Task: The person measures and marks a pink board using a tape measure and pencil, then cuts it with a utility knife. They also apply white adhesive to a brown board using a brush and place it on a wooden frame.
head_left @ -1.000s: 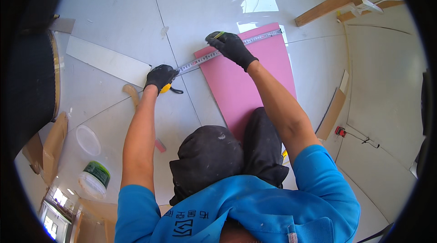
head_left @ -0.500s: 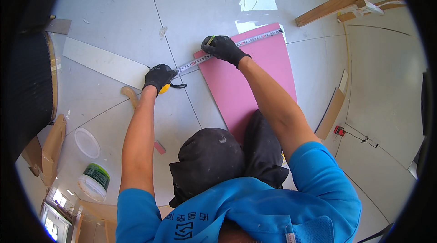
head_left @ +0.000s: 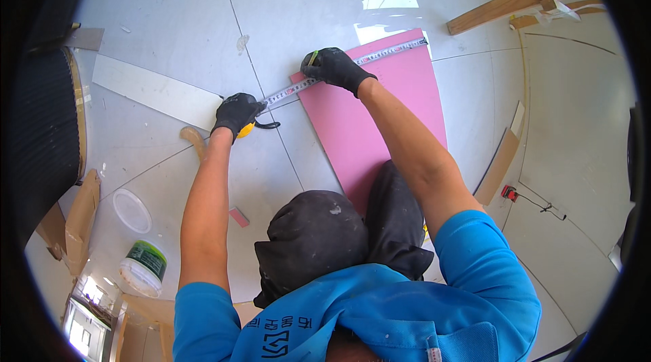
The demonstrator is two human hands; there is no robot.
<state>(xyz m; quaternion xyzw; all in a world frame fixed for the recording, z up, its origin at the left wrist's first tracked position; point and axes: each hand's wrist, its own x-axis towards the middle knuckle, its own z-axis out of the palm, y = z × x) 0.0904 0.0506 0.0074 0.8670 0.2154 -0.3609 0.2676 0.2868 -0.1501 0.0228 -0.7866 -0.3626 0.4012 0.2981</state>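
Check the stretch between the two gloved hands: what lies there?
In the head view, the extended tape measure blade spans from the left hand to the right hand, over grey floor and the pink board's corner.

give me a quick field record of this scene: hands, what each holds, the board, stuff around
left hand: gloved left hand grips a yellow tape measure case on the floor
right hand: gloved right hand presses the tape blade onto the board's near-left corner
board: pink board flat on the floor, blade stretched along its far edge
floor: pale panels
nearby: white strip, white bucket, round lid, wooden plank
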